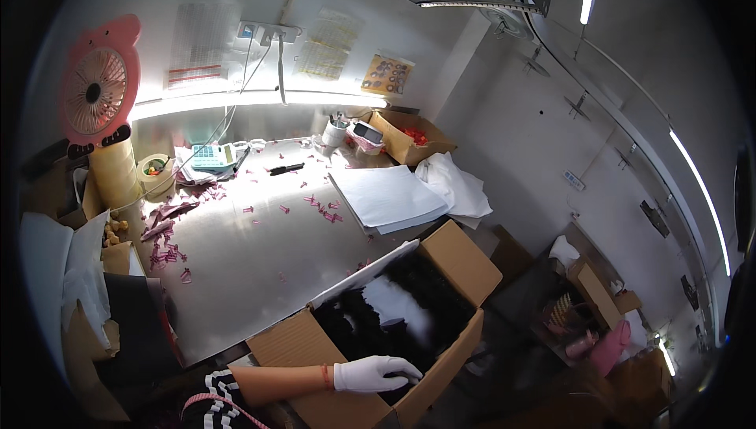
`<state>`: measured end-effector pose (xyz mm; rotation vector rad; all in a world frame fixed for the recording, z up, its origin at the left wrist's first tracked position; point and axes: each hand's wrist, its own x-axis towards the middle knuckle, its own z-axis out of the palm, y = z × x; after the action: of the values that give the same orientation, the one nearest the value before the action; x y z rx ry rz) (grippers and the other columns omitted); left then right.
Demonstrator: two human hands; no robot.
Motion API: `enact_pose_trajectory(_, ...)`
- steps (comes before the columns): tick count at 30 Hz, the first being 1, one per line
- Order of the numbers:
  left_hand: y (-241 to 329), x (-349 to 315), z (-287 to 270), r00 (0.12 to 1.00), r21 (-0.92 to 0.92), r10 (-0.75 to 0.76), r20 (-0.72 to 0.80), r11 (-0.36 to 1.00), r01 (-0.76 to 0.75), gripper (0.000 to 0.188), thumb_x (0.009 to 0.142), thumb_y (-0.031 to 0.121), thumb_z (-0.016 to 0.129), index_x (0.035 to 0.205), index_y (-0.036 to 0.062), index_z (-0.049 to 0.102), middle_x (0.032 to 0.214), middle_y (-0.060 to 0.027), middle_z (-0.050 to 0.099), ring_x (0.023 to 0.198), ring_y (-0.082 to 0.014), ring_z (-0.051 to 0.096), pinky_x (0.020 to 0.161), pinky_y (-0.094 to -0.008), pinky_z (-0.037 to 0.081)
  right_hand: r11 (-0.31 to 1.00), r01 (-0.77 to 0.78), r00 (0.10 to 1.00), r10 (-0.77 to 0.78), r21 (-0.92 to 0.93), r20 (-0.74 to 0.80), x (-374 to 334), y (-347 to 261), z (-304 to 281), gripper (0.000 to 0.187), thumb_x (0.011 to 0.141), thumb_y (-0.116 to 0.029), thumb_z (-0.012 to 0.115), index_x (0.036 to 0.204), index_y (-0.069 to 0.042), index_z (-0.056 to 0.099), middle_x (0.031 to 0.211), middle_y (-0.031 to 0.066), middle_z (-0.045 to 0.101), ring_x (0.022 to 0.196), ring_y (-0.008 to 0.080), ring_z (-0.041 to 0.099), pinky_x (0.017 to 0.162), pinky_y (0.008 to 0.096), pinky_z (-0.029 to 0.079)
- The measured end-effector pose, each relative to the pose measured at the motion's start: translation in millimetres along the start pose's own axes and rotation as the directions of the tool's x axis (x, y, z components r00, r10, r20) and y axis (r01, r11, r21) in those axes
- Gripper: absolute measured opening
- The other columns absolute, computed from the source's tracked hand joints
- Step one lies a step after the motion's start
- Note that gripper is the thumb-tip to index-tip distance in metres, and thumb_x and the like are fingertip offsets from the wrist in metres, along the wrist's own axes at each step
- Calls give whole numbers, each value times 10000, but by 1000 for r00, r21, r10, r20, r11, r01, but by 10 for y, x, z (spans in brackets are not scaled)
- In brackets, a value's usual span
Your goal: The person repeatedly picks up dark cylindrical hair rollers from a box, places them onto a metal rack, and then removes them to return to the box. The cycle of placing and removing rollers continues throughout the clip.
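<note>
My left hand (pixel 378 374), in a white glove, reaches in from the lower left over the near side of an open cardboard box (pixel 461 350). Its fingers are stretched out and slightly bent, with the tips against the dark contents close to the right wall; nothing shows in its grasp. Black material (pixel 354 327) fills the box, with a pale, shiny patch (pixel 394 307) in the middle; what it is made of is too dark to tell. The box flaps are folded outward. My right hand is not in view.
Small pink pieces (pixel 327 208) lie scattered over the metal worktable (pixel 236 287). White sheets (pixel 390 197) and a crumpled white bag (pixel 457 185) lie beyond the box. A calculator (pixel 213 157), tape roll (pixel 156 173) and pink fan (pixel 98 86) stand at the far left.
</note>
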<state>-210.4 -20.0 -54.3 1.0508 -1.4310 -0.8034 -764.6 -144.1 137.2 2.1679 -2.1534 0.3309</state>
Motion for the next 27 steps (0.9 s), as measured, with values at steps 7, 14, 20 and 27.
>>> enact_pose_trajectory(7,55,-99,10,999,67,-49,-12,996,50,307,958,73,548,1258,40,602,1170,-86,666,1109,-191,638,989,-314,493,977,26,896,-117,211,429,207,-493,119,438,827,-337,685,1186,-88,666,1297,154,606,1216,351,518,990,563,407)
enact_pose_trajectory(14,889,230,-28,945,326,307,-111,910,-258,380,877,28,608,1257,33,597,1200,-126,639,1137,-298,594,1002,-386,470,894,41,508,-404,447,761,569,-1526,265,460,822,-344,702,1217,-112,661,1302,130,610,1213,341,521,982,568,411)
enact_pose_trajectory(20,1524,528,-206,764,911,603,-228,408,-50,553,961,254,555,1405,-26,382,1397,-229,486,1363,-399,378,1140,-502,275,92,988,112,-981,126,-160,400,-3610,39,73,627,-127,680,696,-117,700,660,82,630,659,288,614,648,394,502)
enact_pose_trajectory(27,2504,943,-708,759,1,105,-642,991,-136,360,1004,375,521,1055,20,554,802,-35,582,690,-142,553,685,-282,480,-565,604,-758,-625,-562,-187,123,-4655,-72,131,806,-146,689,716,-100,606,640,20,509,625,212,521,600,395,424)
